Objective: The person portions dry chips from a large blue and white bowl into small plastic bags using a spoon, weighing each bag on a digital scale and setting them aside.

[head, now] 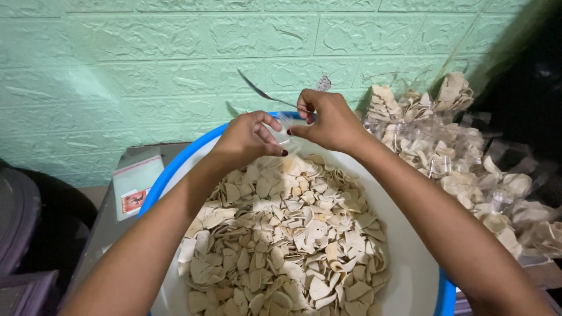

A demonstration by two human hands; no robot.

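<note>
Both hands, left (249,137) and right (331,120), grip closed on small clear bag (285,124) over chip-filled basin (410,257), filled bags (462,158) at 3 o'clock

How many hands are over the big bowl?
2: the left hand and right hand, together pinching a small clear plastic bag above the blue-rimmed white bowl of pale chips.

small clear plastic bag (285,126), crumpled, pinched up over far edge of tub, above pale flat chips (287,234) heaped inside

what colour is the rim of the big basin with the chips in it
Bright blue rim, white inside; it shows best in the head view, left of the left hand.
</note>
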